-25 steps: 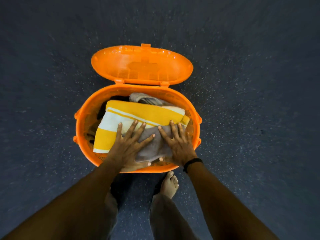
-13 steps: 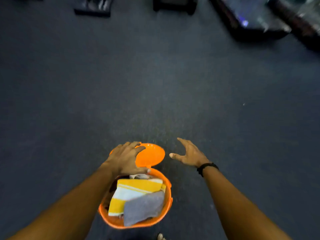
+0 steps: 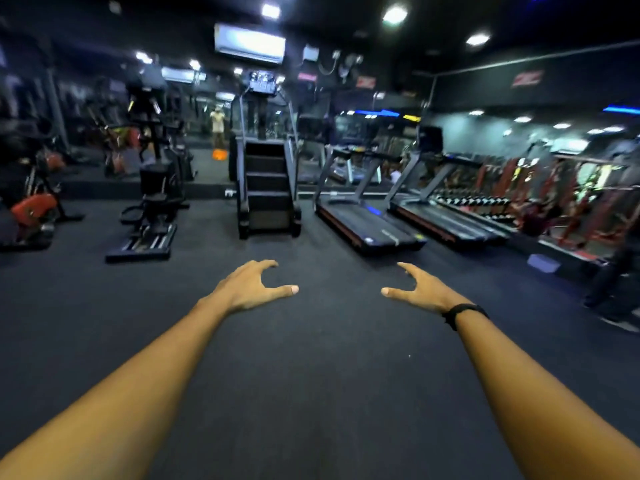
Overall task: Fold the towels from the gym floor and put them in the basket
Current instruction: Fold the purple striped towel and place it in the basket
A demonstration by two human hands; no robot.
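Both arms reach straight out over the dark gym floor [image 3: 318,358], and both hands are empty. The left hand [image 3: 249,284] is held palm down with the fingers curled loosely and the thumb stretched toward the right hand [image 3: 420,289], which mirrors it, fingers spread and thumb pointing back across the gap; the two are apart and touch nothing. A black wristband [image 3: 462,313] sits on the right wrist. No towel or basket shows near the hands, so where they are cannot be told from this view. Beyond the left hand's fingertips stands a stair climber [image 3: 266,188], and beyond the right hand lie two treadmills [image 3: 370,220] side by side. Farther left of the left hand is a dark exercise machine [image 3: 152,216]; well off to the right, red racks [image 3: 568,195] line the wall.
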